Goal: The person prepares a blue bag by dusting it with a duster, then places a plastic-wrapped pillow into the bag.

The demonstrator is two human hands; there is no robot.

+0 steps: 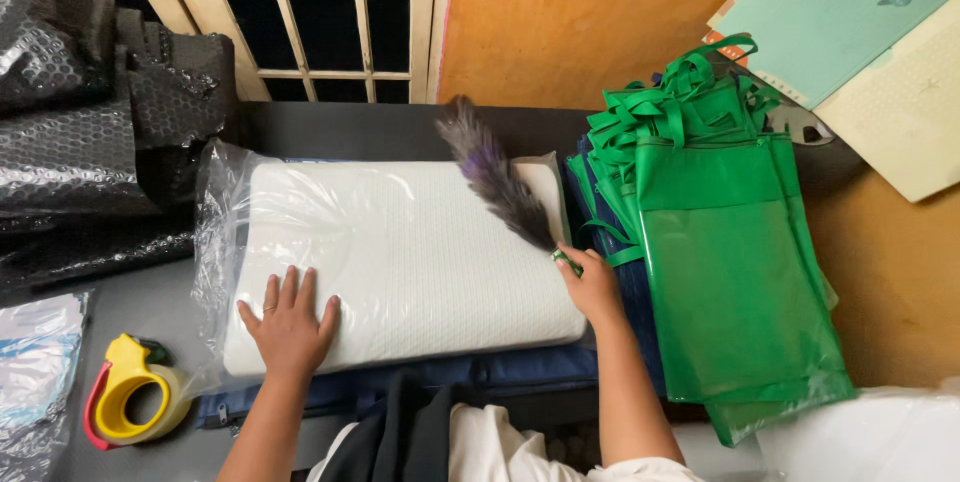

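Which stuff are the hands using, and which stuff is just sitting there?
In use:
left hand flat on the white pillow
right hand holding the feather duster

Just lying about:
green bags
tape dispenser
black bubble wrap

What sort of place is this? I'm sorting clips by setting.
Probably a small packing workspace: a plastic-wrapped white pillow under the left hand, a tape dispenser, a stack of green bags and black bubble wrap.

Feather duster [497,174] over wrapped white pillow [400,252]
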